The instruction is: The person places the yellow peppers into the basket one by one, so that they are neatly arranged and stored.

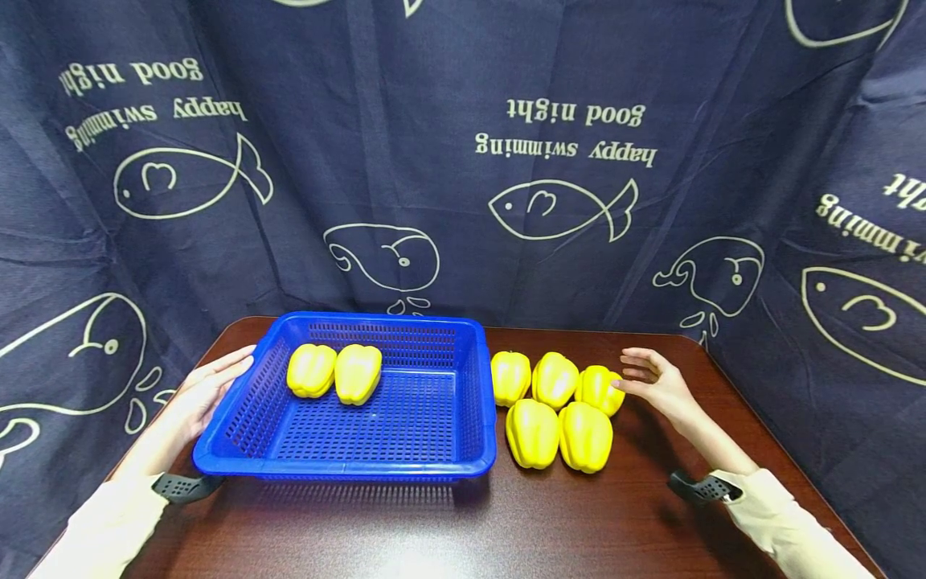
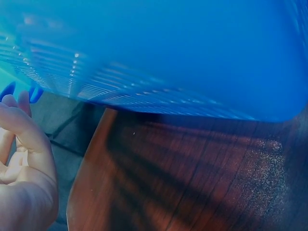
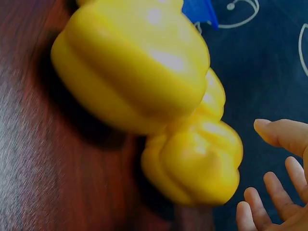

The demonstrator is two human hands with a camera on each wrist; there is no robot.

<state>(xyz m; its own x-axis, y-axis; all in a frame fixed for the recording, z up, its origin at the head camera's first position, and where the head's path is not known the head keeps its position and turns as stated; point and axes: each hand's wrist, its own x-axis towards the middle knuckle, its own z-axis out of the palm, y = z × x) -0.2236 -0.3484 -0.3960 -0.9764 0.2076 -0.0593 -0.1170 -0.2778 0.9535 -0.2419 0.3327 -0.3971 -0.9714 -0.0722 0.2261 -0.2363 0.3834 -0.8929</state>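
Two yellow bell peppers (image 1: 358,375) lie side by side at the back left inside a blue plastic basket (image 1: 344,468). My left hand (image 1: 206,394) is at the basket's left side, its fairly straight fingers against the outside of the rim; in the left wrist view the fingertips meet the blue edge. Right of the basket, several more yellow bell peppers (image 1: 533,434) stand grouped in two rows. Beside the rightmost back pepper (image 3: 195,161), my right hand (image 1: 661,390) is spread, thumb apart from the fingers. A gap shows between hand and pepper in the right wrist view.
A dark brown wooden table (image 1: 579,531) carries everything. Close behind it and along both sides hangs a navy curtain (image 1: 434,161) with printed fish and whales. The basket's right wall stands close against the pepper group.
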